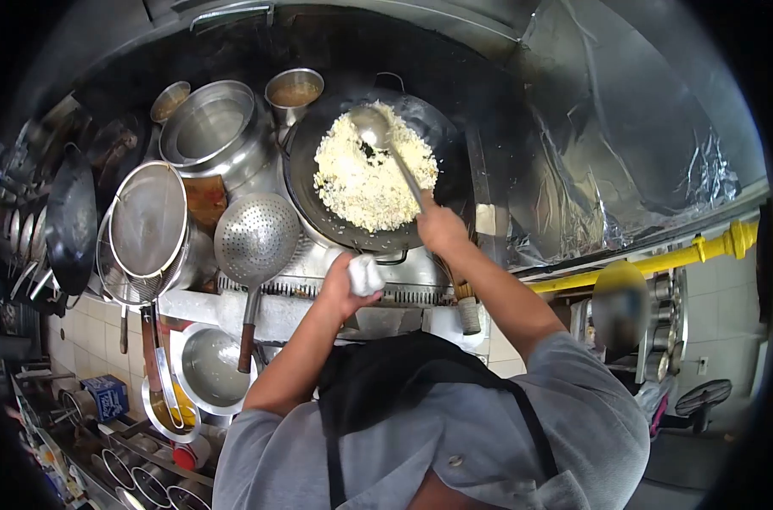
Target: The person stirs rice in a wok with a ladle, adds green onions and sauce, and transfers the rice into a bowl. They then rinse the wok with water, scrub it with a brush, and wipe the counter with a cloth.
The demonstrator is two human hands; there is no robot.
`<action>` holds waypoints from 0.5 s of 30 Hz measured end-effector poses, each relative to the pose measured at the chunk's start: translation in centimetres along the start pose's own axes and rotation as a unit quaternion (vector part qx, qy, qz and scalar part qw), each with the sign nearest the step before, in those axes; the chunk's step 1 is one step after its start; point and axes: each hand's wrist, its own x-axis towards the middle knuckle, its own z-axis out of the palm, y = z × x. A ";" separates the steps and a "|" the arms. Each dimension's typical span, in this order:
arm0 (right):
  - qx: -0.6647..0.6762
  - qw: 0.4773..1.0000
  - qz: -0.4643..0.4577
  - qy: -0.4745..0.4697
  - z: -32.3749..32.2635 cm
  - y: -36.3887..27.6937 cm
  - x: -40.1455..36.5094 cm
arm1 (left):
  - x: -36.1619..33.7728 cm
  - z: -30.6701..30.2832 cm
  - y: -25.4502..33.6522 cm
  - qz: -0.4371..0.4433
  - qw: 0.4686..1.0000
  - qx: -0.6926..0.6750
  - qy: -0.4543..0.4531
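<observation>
A large dark wok (306,183) sits on the stove with a broad heap of fried rice (352,191) in it. My right hand (443,229) is closed round the handle of a metal ladle (371,127), whose bowl lies on the far part of the rice. At the wok's near side, my left hand (341,287) grips a folded white cloth (366,275), close by the wok's near loop handle (393,257). Left of the wok, a perforated skimmer (257,238) rests with its wooden handle pointing toward me.
Further left stand a big metal pot (210,127), a mesh strainer (148,219) and a dark pan (70,223). Behind them is a small pot of brown liquid (294,90). A bamboo brush (467,311) hangs near my right forearm. A yellow pipe (659,259) runs along the right.
</observation>
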 end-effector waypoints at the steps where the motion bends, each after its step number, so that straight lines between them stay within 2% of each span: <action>1: 0.014 0.999 -0.002 -0.051 -1.4 -1.5 -1.4 | 0.8 2.0 0.5 -0.016 1.000 -0.008 -0.001; 2: 0.029 0.994 -0.005 -0.103 -3.1 -3.0 -3.3 | 1.7 3.5 1.0 -0.032 0.999 -0.017 -0.001; 3: 0.041 0.988 -0.006 -0.148 -3.5 -2.8 -4.8 | 5.5 2.4 1.0 -0.043 0.996 0.013 -0.074; 4: 0.093 0.986 -0.046 -0.134 -4.4 -1.3 -6.7 | 10.1 0.5 0.1 -0.056 0.987 0.041 -0.146; 5: 0.144 0.978 -0.084 -0.122 -5.8 0.6 -8.9 | 11.9 -0.3 -1.4 0.002 0.996 0.010 -0.092; 6: 0.117 0.976 -0.085 -0.160 -8.5 1.6 -11.4 | 9.6 0.2 -2.4 0.002 0.996 0.012 -0.090; 8: 0.090 0.967 -0.080 -0.223 -15.0 2.7 -16.0 | -0.2 2.9 -3.2 0.048 0.999 -0.007 -0.013; 9: 0.092 0.964 -0.193 -0.155 -14.6 5.9 -17.8 | -4.5 4.1 -3.1 0.059 0.997 0.016 -0.046; 10: 0.095 0.964 -0.195 -0.153 -14.0 6.2 -17.3 | -7.0 4.7 -2.9 0.070 0.993 0.041 -0.081; 11: 0.066 0.970 -0.173 -0.155 -13.4 6.6 -17.1 | -5.1 3.5 -3.3 0.016 0.996 0.054 -0.065; 12: 0.041 0.975 -0.147 -0.162 -12.8 6.7 -17.5 | -4.2 4.0 -3.3 -0.012 0.998 -0.007 -0.054; 13: 0.027 0.976 -0.054 -0.210 -12.9 4.0 -15.6 | -1.3 3.4 -2.5 0.010 0.996 0.038 -0.080; 14: 0.025 0.984 -0.065 -0.162 -10.5 3.7 -13.5 | 3.1 1.3 -2.6 0.030 0.991 0.081 -0.107; 15: 0.024 0.986 -0.054 -0.158 -8.1 3.7 -11.1 | 7.8 -2.2 -3.2 0.084 0.981 0.061 -0.167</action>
